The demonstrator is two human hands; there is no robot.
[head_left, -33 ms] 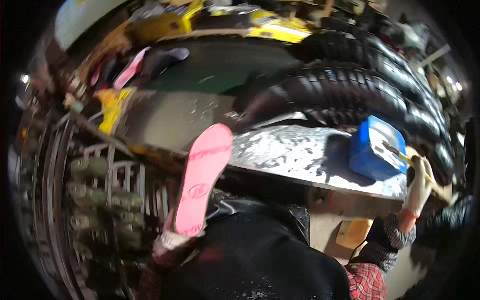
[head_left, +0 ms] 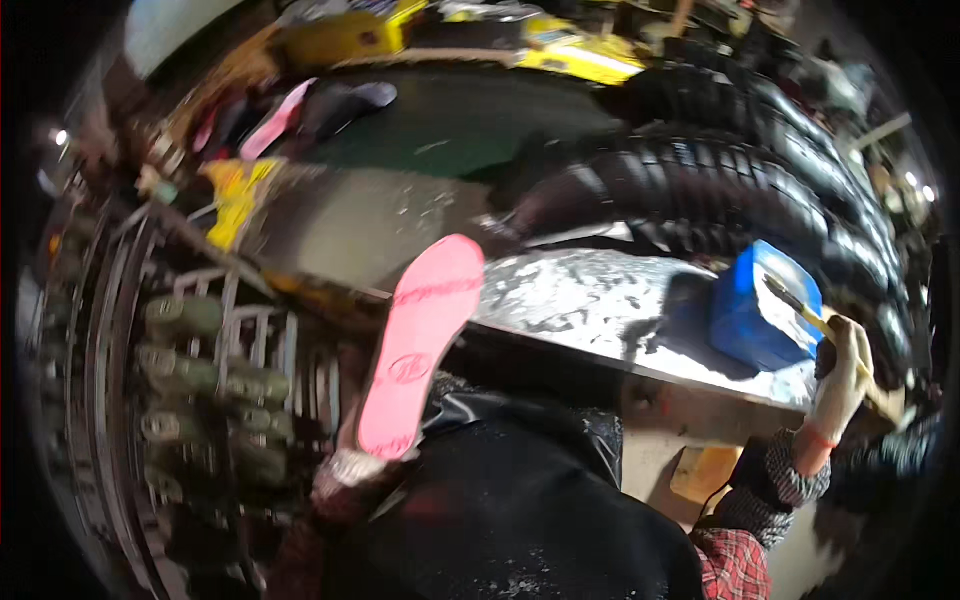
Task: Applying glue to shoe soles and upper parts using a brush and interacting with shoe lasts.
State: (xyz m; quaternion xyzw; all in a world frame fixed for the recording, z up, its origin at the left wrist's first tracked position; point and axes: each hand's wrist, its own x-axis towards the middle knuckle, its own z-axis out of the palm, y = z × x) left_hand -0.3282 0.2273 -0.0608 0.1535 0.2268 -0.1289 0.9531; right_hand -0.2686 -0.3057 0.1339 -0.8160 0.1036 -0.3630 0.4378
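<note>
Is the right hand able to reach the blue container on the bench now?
Probably yes. The right hand, in a white glove, is right beside the blue container and already holds a brush over its open top; nothing stands between them.

A pink shoe sole [head_left: 420,345], flat and long with a faint stamped oval mark near its lower half, stands nearly upright with a slight lean to the right, its toe end resting against the front edge of the silvery, glue-spattered workbench [head_left: 590,295] and its heel end held low at the left. A brush [head_left: 815,318] with a pale yellowish handle lies slantwise across the open top of a blue tub [head_left: 755,320] (squarish, plastic), which sits at the bench's right end.
</note>
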